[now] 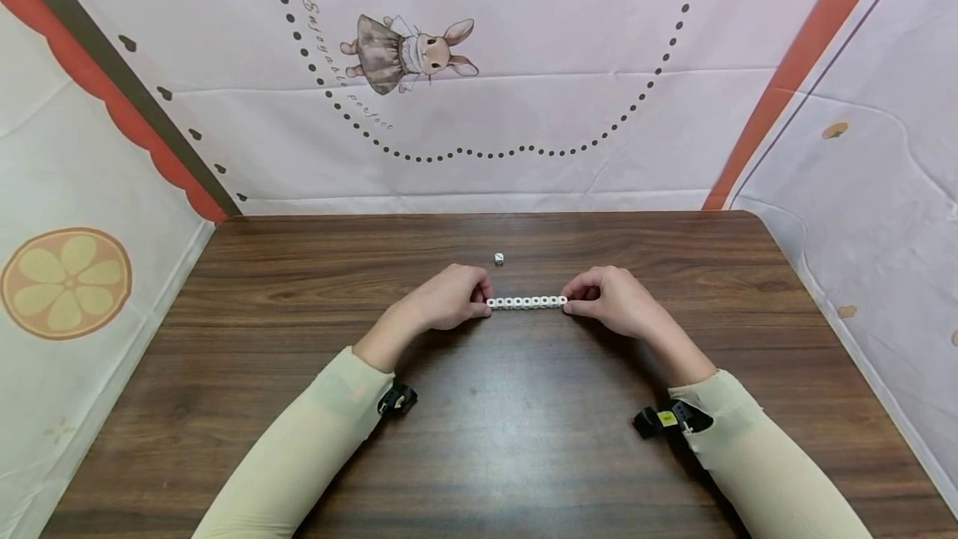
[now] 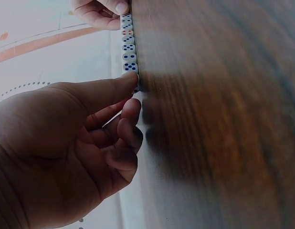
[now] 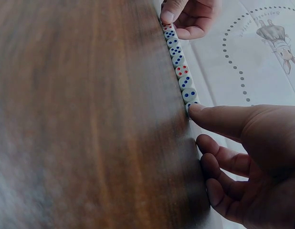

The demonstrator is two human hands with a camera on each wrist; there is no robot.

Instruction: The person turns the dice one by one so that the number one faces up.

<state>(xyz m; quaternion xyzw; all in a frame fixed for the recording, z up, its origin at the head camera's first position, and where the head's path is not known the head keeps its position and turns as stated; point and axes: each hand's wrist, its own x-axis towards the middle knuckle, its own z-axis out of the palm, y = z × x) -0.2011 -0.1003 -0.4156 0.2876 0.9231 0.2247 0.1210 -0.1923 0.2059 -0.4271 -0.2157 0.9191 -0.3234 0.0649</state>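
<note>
A straight row of several white dice (image 1: 527,303) runs left to right between the two hands, side against side. Large single pips face up along it in the head view; blue and red pips show on the near sides in both wrist views. The left hand (image 1: 451,298) pinches the die at the row's left end, its thumb (image 2: 114,90) over that die's near face. At the opposite end, the right hand (image 1: 618,303) pinches the last die, with the thumb (image 3: 219,117) partly covering it. The other fingers of each hand are bent loosely behind the thumb.
One loose white die (image 1: 499,259) lies on the brown wooden table (image 1: 479,456), beyond the row's left part. A pale printed cloth (image 1: 561,40) with a rabbit picture hangs behind the table and along its sides. Each wrist wears a black strapped camera.
</note>
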